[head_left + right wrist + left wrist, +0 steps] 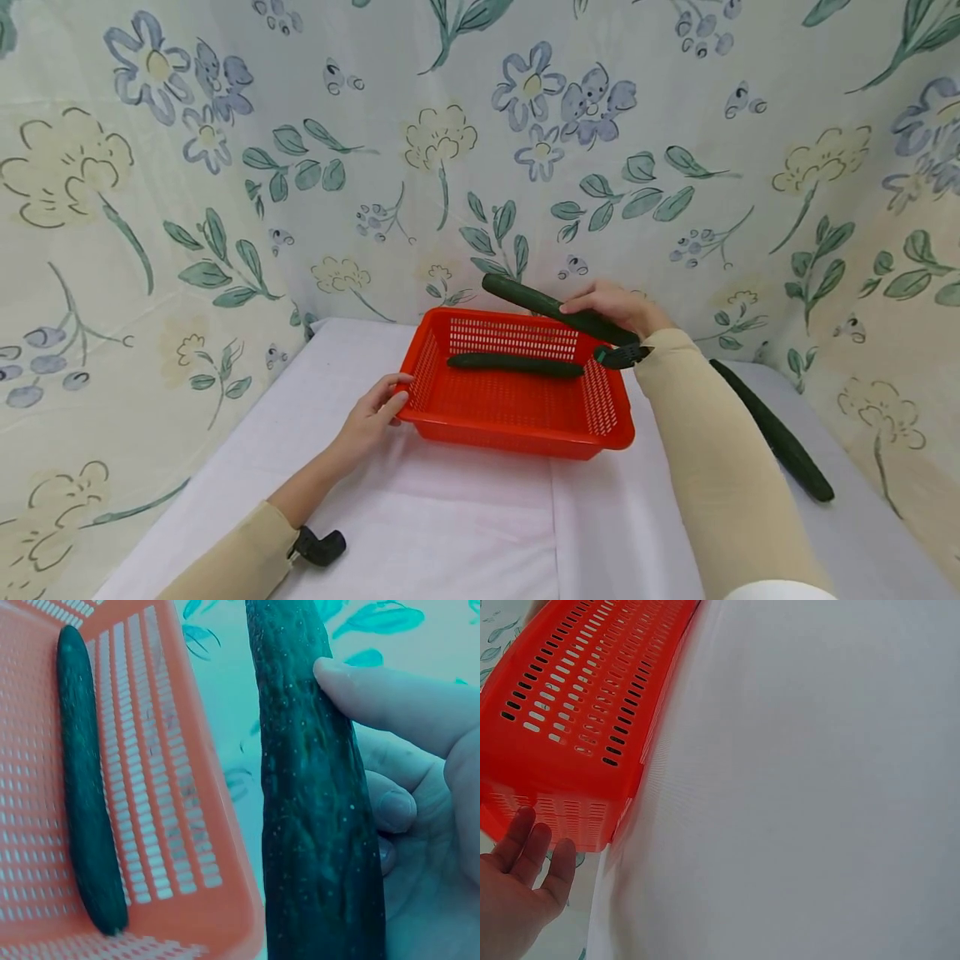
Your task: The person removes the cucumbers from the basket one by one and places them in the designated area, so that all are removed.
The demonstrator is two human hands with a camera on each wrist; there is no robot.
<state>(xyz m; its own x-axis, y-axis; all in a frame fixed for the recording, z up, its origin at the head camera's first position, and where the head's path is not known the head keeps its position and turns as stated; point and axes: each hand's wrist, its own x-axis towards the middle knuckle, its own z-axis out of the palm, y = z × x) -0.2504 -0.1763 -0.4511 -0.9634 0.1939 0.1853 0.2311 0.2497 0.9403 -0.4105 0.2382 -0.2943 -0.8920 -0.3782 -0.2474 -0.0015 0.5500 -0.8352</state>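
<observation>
My right hand (611, 304) grips a dark green cucumber (521, 294), thumb on one side and fingers on the other. This cucumber slants above the back right rim of a red plastic basket (510, 437); in the right wrist view its bumpy skin (315, 787) fills the middle. Inside the basket a second cucumber (517, 364) lies lengthwise near the back wall. At the basket's left end my left hand (375, 408) holds the rim. The left wrist view shows its fingers (532, 851) against the slotted end wall.
A third cucumber (780, 437) lies on the white tablecloth (465, 525) at the right, beyond my right forearm. Behind the table hangs a floral cloth (450, 167), which also runs along both sides.
</observation>
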